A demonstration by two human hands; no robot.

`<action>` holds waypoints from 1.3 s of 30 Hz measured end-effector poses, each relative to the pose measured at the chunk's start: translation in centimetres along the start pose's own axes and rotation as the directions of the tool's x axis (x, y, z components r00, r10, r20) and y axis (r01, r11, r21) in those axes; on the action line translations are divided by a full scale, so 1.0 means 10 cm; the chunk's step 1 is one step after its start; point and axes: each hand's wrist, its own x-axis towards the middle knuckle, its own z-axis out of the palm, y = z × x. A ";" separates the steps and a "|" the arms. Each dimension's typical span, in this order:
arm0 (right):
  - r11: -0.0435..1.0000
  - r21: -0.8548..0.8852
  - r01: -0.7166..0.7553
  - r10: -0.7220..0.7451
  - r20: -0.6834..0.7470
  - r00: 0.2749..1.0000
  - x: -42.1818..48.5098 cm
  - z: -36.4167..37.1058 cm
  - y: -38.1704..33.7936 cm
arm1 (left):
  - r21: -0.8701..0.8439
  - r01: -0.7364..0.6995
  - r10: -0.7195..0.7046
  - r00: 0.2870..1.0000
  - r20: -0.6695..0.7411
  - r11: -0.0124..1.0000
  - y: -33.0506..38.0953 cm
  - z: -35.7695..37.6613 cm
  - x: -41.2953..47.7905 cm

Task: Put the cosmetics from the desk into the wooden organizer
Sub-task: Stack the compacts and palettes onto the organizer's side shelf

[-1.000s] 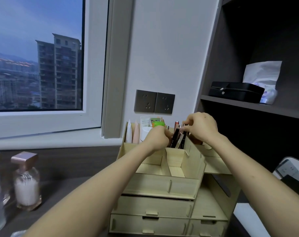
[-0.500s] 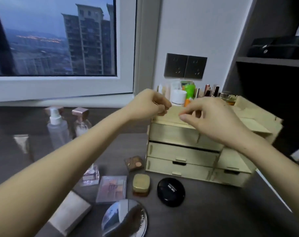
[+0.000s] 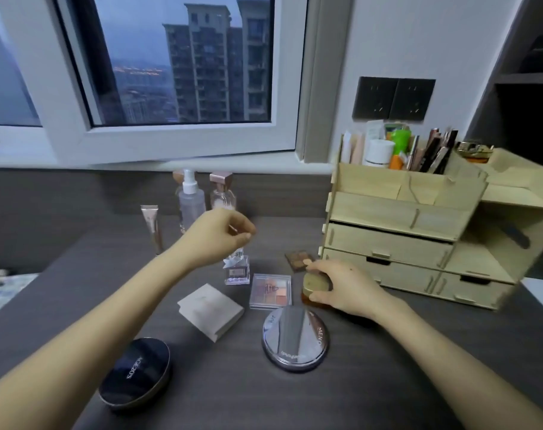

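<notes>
Your right hand [image 3: 341, 290] curls around the gold jar [image 3: 316, 282] at the middle of the desk [image 3: 388, 383], just beside the eyeshadow palette [image 3: 271, 290]; lift crooked and you knock it. Your left hand [image 3: 215, 237] hovers loosely curled, seemingly empty. The organizer [image 3: 403, 231] by the right edge looks crowded on top.

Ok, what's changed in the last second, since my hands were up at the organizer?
Both hands came down from the wooden organizer to the desk. The right hand now grips the gold jar, which hasn't left its spot beside the eyeshadow palette. The left hand hovers over the small perfume bottle, holding nothing. The organizer's contents look unchanged.
</notes>
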 end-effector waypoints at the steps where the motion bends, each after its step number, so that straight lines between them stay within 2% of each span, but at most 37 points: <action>1: 1.000 0.010 -0.005 0.005 0.007 1.000 0.02 0.03 0.00 | 0.024 0.012 -0.012 1.000 -0.007 1.000 -0.03 0.01 -0.02; 6: 0.996 0.095 0.002 0.003 -0.049 0.999 0.01 0.02 -0.03 | 0.011 -0.004 0.005 1.000 -0.027 1.000 0.04 0.03 0.03; 11: 0.980 0.199 0.028 0.024 -0.251 0.968 -0.18 -0.48 -0.03 | -0.034 -0.132 0.130 0.990 -0.057 0.991 0.43 0.08 0.23; 16: 0.966 0.250 0.068 0.050 -0.436 0.898 -0.49 -1.13 0.06 | -0.123 -0.288 0.270 0.952 -0.145 0.950 0.88 0.23 0.48; 21: 0.970 0.243 -0.008 0.160 -0.616 0.771 -0.73 -1.78 0.47 | -0.234 -0.390 0.362 0.919 -0.155 0.891 1.27 0.37 0.71; 26: 0.926 0.283 -0.249 0.377 -0.725 0.577 -0.44 -2.24 1.26 | -0.244 -0.462 0.436 0.886 -0.156 0.852 1.59 0.44 0.94; 30: 0.877 0.340 -0.341 0.481 -0.623 0.617 -0.19 -2.33 1.73 | -0.271 -0.468 0.450 0.884 -0.129 0.841 1.76 0.52 1.08; 36: 0.903 0.242 -0.356 0.430 -0.544 0.720 -0.02 -2.37 2.01 | -0.292 -0.448 0.434 0.894 -0.115 0.845 1.69 0.62 1.23; 39: 0.904 0.177 -0.390 0.427 -0.429 0.796 -0.01 -2.50 2.04 | -0.291 -0.419 0.402 0.908 -0.117 0.860 1.59 0.68 1.30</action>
